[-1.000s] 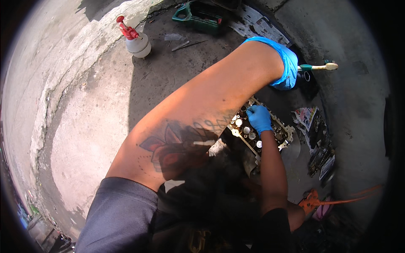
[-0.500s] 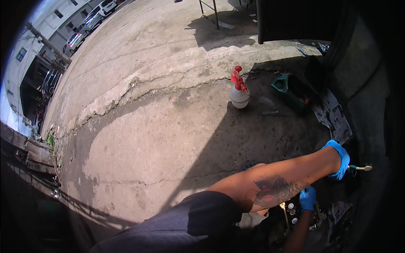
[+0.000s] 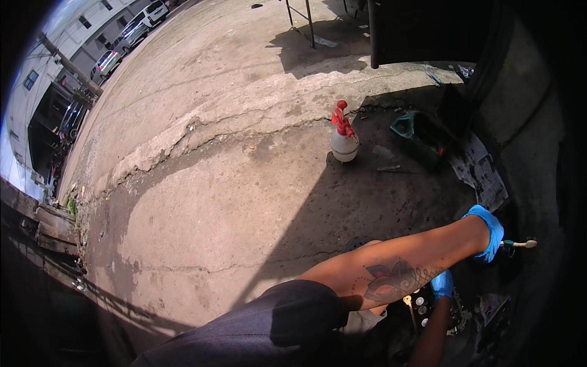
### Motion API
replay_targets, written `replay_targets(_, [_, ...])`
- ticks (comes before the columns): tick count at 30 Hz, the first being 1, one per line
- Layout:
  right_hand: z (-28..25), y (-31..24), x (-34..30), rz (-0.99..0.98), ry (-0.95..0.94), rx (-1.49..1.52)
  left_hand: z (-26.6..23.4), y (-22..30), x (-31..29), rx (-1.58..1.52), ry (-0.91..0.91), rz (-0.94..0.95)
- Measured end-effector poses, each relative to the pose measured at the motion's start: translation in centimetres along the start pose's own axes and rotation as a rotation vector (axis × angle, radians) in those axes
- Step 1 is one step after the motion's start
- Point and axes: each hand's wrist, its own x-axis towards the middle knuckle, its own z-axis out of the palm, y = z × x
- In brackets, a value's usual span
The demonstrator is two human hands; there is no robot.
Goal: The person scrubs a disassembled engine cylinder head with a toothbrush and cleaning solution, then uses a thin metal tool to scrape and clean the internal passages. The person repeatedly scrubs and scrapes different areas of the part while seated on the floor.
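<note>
My left arm (image 3: pixel 391 269) reaches across to the right, its tattooed forearm filling the lower middle. A bright blue glove covers my left hand (image 3: pixel 487 233), and a thin toothbrush (image 3: pixel 520 244) with a green and cream handle sticks out beyond it. The left fingers themselves are hidden. Below that forearm is my right hand (image 3: pixel 442 285), also gloved in blue and partly covered by the forearm, so its fingers do not show. Beside it lie several small round metal pieces (image 3: pixel 420 301) and a brass-coloured rod-like part (image 3: pixel 409 309), over dark, oily-looking metal parts.
A white pump sprayer (image 3: pixel 344 144) with a red top stands on the concrete, at the shadow's edge. Further right are a cut-open green plastic container (image 3: pixel 416 134) and stained newspaper (image 3: pixel 480 168). A dark panel (image 3: pixel 428 33) hangs at the upper right. Parked cars (image 3: pixel 110 63) stand far left.
My right hand has slipped further up behind the left forearm. The left hand and toothbrush have hardly moved; the whole view has shifted slightly.
</note>
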Motion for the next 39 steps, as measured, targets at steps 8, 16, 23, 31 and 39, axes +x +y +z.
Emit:
replay_targets(8, [-0.1, -2.1, -0.1, 0.023, -0.043, -0.097, -0.2, 0.0, -0.3, -0.006, -0.01, -0.018])
replay_targets(16, [-1.2, -4.3, -0.6, 0.05, -0.103, -0.153, -0.2, -0.1, -0.2, -0.021, 0.001, 0.004])
replay_targets(23, [-1.1, -4.4, -0.7, -0.02, -0.061, -0.039, -0.4, -0.1, -0.4, -0.01, -0.028, -0.016])
replay_targets(31, [1.3, -2.5, 0.7, -0.054, -0.138, -0.288, -0.4, 0.0, -0.4, -0.026, -0.023, -0.006])
replay_targets(39, [3.6, -1.5, 1.4, -0.244, -0.153, -0.703, -0.4, -0.1, -0.5, -0.012, -0.01, -0.006])
